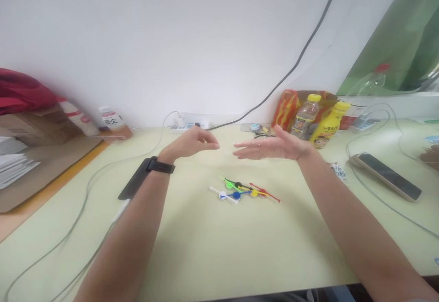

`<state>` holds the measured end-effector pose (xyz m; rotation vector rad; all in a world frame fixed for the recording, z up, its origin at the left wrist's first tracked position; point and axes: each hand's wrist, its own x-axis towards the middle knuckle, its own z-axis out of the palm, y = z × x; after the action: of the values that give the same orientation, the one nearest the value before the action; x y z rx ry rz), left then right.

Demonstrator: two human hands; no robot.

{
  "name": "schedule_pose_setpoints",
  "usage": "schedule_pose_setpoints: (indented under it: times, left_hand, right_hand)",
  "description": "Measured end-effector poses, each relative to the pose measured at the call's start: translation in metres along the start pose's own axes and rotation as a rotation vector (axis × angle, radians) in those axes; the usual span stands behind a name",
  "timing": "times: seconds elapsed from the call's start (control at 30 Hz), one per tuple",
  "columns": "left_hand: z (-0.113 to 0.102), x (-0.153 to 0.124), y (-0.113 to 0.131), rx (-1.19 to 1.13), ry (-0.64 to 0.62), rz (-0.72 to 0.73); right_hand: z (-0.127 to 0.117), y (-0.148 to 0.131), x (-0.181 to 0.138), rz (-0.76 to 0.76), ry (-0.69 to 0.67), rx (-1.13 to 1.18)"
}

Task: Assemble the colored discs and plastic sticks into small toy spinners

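My left hand (pixel 194 142), with a black band on its wrist, is above the table, thumb and fingers bent so the tips come close together. I cannot make out anything between them. Facing it across a small gap, my right hand (pixel 265 148) has its fingers stretched out and its thumb raised, holding nothing. Nearer to me, below both hands, several plastic spinner arrows on round bases lie in a tight cluster. Among them are a white arrow (pixel 222 196), a blue arrow (pixel 236 195), a red arrow (pixel 263 193) and a green arrow (pixel 228 184); black and yellow ones overlap them.
A black phone (pixel 135 180) on a cable lies under my left forearm. Another phone (pixel 389 176) lies at right. Bottles, including a yellow bottle (pixel 329 126), stand by the wall before a striped bag (pixel 285 110). Cardboard (pixel 51 167) with papers is at left.
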<state>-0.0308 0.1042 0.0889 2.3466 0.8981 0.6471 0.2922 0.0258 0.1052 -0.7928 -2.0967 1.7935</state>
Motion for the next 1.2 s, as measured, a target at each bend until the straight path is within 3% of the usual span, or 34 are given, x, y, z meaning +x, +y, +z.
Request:
schedule_pose_setpoints:
  times: [0.17, 0.37, 0.53, 0.63, 0.7, 0.93, 1.07, 1.2]
  left_hand:
    - [-0.002, -0.001, 0.003, 0.040, -0.052, -0.025]
    - [-0.007, -0.001, 0.007, 0.093, -0.067, -0.009]
    - [-0.008, -0.003, 0.005, 0.084, -0.041, 0.006]
    - [-0.007, -0.006, 0.010, -0.038, -0.011, 0.037]
    - [-0.005, -0.006, 0.018, -0.141, -0.073, 0.045]
    - [0.026, 0.001, 0.051, -0.381, -0.552, 0.055]
    - [0.043, 0.008, 0.059, -0.442, -0.643, 0.145]
    - [0.046, 0.009, 0.059, -0.401, -0.675, 0.145]
  right_hand:
    - [-0.004, 0.003, 0.000, 0.038, 0.055, -0.029]
    - [-0.008, 0.005, -0.004, -0.023, 0.002, -0.056]
    - [-0.001, -0.006, -0.010, 0.089, 0.097, -0.201]
    - [0.008, -0.018, -0.009, 0.143, 0.134, -0.365]
    - [0.016, -0.027, -0.007, 0.147, 0.114, -0.474]
    - [0.040, -0.054, -0.010, 0.015, -0.132, -0.672]
    - [0.046, -0.059, -0.014, -0.003, -0.125, -0.675]
    - [0.047, -0.060, -0.017, 0.035, -0.080, -0.682]
